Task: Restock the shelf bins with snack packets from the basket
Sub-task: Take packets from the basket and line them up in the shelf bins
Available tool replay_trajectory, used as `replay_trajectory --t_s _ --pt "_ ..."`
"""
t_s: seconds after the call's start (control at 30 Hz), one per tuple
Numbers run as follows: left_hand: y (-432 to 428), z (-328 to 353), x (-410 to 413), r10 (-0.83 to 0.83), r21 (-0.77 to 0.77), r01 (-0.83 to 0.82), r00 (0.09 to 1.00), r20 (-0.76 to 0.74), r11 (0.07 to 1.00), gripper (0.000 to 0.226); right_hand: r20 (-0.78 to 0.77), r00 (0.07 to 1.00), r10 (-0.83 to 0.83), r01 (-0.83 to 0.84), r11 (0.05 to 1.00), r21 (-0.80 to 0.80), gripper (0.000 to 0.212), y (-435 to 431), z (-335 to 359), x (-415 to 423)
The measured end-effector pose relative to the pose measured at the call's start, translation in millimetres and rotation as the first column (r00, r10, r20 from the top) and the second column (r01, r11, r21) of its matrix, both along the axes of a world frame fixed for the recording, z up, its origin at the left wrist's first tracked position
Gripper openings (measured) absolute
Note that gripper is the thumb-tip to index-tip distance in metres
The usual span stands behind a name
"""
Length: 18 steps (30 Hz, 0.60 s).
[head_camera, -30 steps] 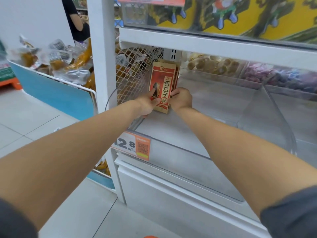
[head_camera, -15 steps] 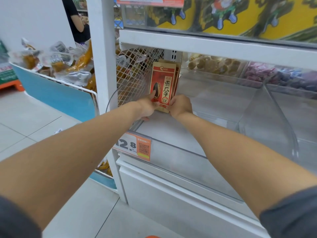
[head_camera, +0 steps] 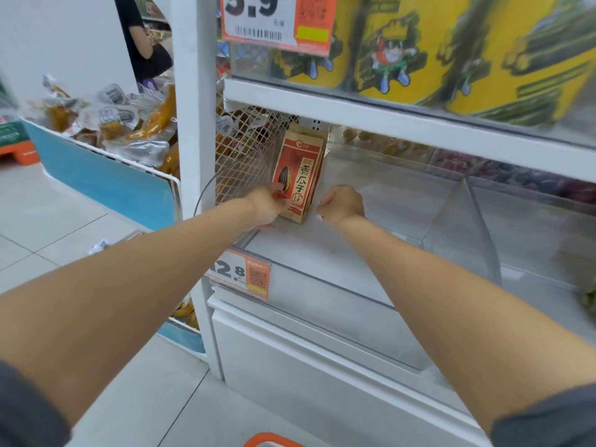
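Observation:
A stack of red-and-tan sunflower seed packets (head_camera: 301,175) stands upright at the back left of the clear shelf bin (head_camera: 335,285), against the wire mesh side (head_camera: 240,162). My left hand (head_camera: 269,206) grips the front packet at its lower left corner. My right hand (head_camera: 343,203) hovers just right of the stack with its fingers curled, a small gap away from the packets and holding nothing. The orange rim of the basket (head_camera: 274,439) shows at the bottom edge; what it holds is hidden.
A clear divider (head_camera: 464,227) closes the bin's right side. An orange 12.8 price tag (head_camera: 240,275) hangs on the shelf front. Yellow packs (head_camera: 419,46) fill the shelf above. A blue-fronted bin of bagged snacks (head_camera: 106,185) stands at left, with a person (head_camera: 142,43) behind it.
My right hand has let go of the packets' right edge and drawn slightly to the right. My left hand keeps hold. The view has come closer to the shelf.

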<state>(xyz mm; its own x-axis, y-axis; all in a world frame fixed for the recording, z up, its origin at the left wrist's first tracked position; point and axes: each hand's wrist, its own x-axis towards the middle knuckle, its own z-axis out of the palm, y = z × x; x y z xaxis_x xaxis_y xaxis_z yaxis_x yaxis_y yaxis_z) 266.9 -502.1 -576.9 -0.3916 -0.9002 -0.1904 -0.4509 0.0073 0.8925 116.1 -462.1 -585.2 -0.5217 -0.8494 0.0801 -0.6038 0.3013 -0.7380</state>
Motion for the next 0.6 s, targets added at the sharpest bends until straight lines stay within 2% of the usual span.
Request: replay_trajectory --t_s 0.07,0.13,0.23,0.33,0.43,0.5,0.6 --pt "18 11 -1 0.02 -0.022 -0.021 0.999 -0.048 1.0 0.033 -0.041 0.999 0.008 -0.008 1.0 -0.003 0.013 18 13 -3" --pt "39 21 -2 0.057 -0.135 -0.059 0.998 -0.018 0.989 0.015 -0.039 0.999 0.004 -0.005 1.0 -0.026 0.027 40 26 -4" --pt "82 36 -5 0.134 -0.325 -0.107 0.989 0.06 0.94 0.004 -0.094 0.995 0.033 -0.044 0.992 -0.114 0.011 81 45 4" --pt "131 45 -5 0.136 -0.391 -0.106 0.99 0.048 0.914 0.024 -0.163 0.983 0.085 -0.122 0.965 -0.233 0.006 134 59 17" --pt "182 45 -2 0.133 -0.395 -0.133 0.991 -0.026 0.909 0.029 -0.261 0.958 0.117 -0.196 0.933 -0.302 0.009 195 64 22" --pt "218 36 0 0.109 -0.384 -0.116 0.993 -0.042 0.916 0.028 -0.255 0.958 0.129 -0.202 0.937 -0.284 0.013 235 56 19" --pt "267 6 -2 0.008 -0.3 0.0 1.0 0.027 0.954 0.025 -0.173 0.972 0.158 -0.191 0.962 -0.195 0.016 296 25 11"
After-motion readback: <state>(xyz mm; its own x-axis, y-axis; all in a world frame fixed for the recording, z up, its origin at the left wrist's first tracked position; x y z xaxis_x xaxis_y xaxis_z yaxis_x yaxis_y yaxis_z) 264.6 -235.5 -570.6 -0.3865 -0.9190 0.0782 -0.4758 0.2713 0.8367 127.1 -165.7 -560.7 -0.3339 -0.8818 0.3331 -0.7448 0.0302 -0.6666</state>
